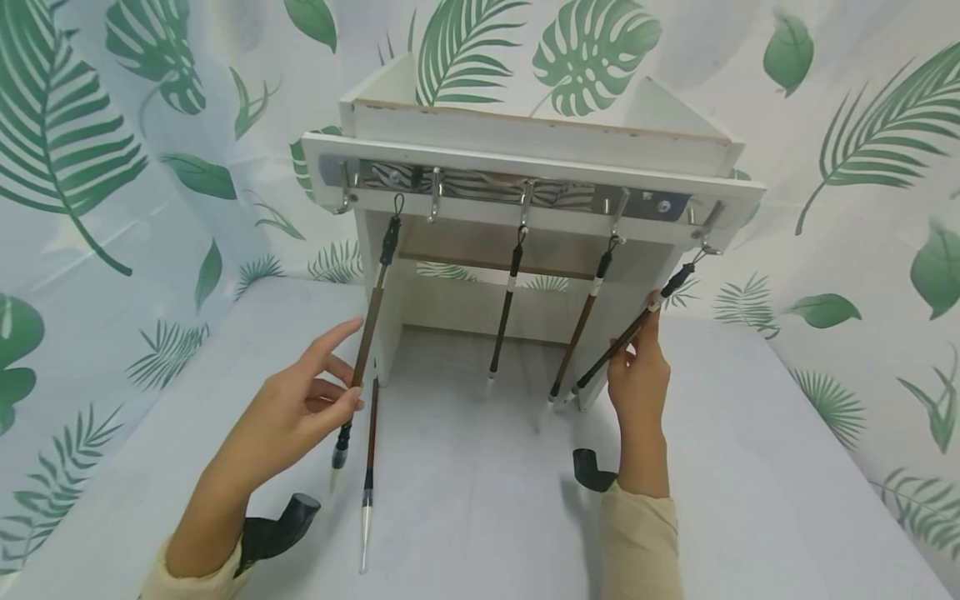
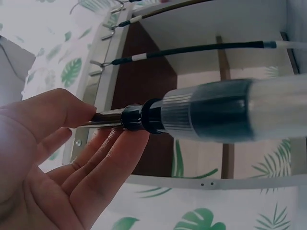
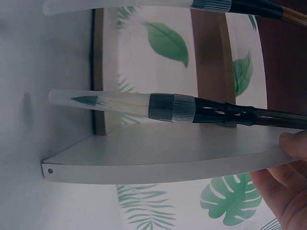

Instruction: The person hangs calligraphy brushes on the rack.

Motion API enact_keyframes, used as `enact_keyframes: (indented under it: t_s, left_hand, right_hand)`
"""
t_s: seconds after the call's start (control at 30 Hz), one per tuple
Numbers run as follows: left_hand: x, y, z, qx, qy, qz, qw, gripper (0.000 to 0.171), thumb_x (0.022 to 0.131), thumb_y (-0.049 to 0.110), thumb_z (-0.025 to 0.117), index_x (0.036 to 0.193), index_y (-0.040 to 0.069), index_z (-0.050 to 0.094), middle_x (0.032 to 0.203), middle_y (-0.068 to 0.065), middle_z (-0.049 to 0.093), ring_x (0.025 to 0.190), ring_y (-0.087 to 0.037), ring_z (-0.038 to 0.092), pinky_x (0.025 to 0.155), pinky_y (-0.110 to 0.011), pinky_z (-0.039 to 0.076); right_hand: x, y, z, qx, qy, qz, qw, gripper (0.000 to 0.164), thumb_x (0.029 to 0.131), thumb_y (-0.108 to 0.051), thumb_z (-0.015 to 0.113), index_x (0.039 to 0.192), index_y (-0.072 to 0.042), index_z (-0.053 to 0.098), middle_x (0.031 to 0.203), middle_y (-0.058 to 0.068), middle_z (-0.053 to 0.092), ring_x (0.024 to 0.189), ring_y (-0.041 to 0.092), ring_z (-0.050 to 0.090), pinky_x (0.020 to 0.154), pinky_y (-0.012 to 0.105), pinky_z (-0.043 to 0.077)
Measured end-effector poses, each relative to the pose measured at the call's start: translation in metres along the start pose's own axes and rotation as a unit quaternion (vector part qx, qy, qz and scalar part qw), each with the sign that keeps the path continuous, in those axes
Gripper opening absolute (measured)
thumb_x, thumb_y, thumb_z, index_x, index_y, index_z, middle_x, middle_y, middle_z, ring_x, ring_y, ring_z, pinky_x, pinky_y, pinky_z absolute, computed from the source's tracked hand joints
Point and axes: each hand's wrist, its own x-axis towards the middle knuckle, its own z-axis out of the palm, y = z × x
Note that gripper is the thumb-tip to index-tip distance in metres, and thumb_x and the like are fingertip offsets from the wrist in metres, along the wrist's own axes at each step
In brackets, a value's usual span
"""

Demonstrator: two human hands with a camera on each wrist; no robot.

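My left hand (image 1: pixel 300 414) pinches the shaft of a calligraphy brush (image 1: pixel 368 329) between thumb and fingers, tip pointing down. The brush's cord loop is up between the two leftmost hooks. In the left wrist view its capped end (image 2: pixel 220 110) points away from the hand. My right hand (image 1: pixel 642 367) holds another calligraphy brush (image 1: pixel 633 329) by its shaft, at a slant. The loop of that brush is at the rightmost hook (image 1: pixel 708 229). Its clear cap (image 3: pixel 110 103) covers a dark-tipped head. Two more brushes hang between the hands, a middle brush (image 1: pixel 506 312) and a right-hand brush (image 1: pixel 583 329).
The hooks sit on a rail (image 1: pixel 555 192) along the front of a white wooden stand (image 1: pixel 540 129). One more brush (image 1: pixel 371 450) lies on the pale tabletop (image 1: pixel 465 500) by the left side panel. Leaf-patterned cloth (image 1: pixel 750 125) surrounds the table.
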Motion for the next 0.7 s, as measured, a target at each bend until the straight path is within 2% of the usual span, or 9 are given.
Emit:
enact_keyframes:
  t_s: [0.27, 0.43, 0.7]
  left_hand:
    - [0.011, 0.0, 0.005, -0.006, 0.001, 0.02, 0.9998, 0.073, 0.083, 0.001, 0.061, 0.144, 0.024, 0.027, 0.09, -0.002, 0.058, 0.075, -0.009, 0.065, 0.067, -0.019, 0.055]
    - [0.012, -0.002, 0.006, -0.012, -0.001, 0.03, 0.9995, 0.071, 0.083, 0.0, 0.062, 0.143, 0.021, 0.029, 0.089, -0.002, 0.058, 0.074, -0.008, 0.065, 0.066, -0.018, 0.055]
    - [0.011, -0.007, 0.003, 0.004, -0.025, 0.042, 0.9988, 0.067, 0.083, 0.004, 0.062, 0.142, 0.019, 0.034, 0.089, 0.001, 0.061, 0.072, -0.004, 0.063, 0.063, -0.016, 0.054]
  right_hand:
    - [0.0, 0.0, 0.003, -0.005, -0.003, 0.004, 1.0, 0.083, 0.086, 0.009, 0.043, 0.147, -0.033, 0.004, 0.13, 0.023, 0.05, 0.114, 0.04, 0.052, 0.084, 0.05, 0.051]
    - [-0.002, 0.001, 0.003, 0.002, -0.001, 0.006, 1.0, 0.082, 0.087, 0.008, 0.043, 0.147, -0.033, 0.004, 0.132, 0.022, 0.047, 0.114, 0.041, 0.051, 0.085, 0.051, 0.05]
    - [-0.003, 0.0, 0.001, -0.003, 0.007, 0.004, 1.0, 0.08, 0.088, 0.007, 0.043, 0.147, -0.032, 0.005, 0.134, 0.022, 0.045, 0.115, 0.042, 0.05, 0.086, 0.052, 0.049]
